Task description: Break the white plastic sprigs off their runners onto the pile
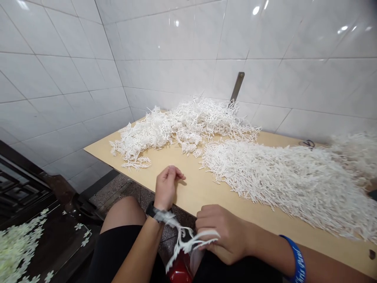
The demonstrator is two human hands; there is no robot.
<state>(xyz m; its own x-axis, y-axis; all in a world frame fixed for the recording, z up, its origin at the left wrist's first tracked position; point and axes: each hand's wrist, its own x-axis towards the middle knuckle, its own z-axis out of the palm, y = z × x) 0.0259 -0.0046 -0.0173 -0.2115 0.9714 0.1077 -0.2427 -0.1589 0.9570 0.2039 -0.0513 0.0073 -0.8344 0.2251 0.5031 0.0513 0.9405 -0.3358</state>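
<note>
My right hand (pixel 219 232) is closed in front of the table's near edge, gripping a white branched plastic sprig (pixel 188 245). The sprig's thin arms stick out leftward and hang down over my lap, slightly blurred. My left hand (pixel 167 186) is over the table's near edge with its fingers curled together; whatever they may hold is hidden. Beyond my left hand is a tangled heap of white branched sprigs (pixel 188 125). To the right, a broad pile of short white stick-like pieces (pixel 282 181) spreads along the table.
The pale wooden table (pixel 188 192) stands against a tiled wall (pixel 182 43). A metal bar (pixel 237 87) leans upright behind the heap. At lower left, a dark wooden chair (pixel 55 188) bears pale flower-shaped pieces (pixel 17 247). Something red (pixel 180 272) shows below my hands.
</note>
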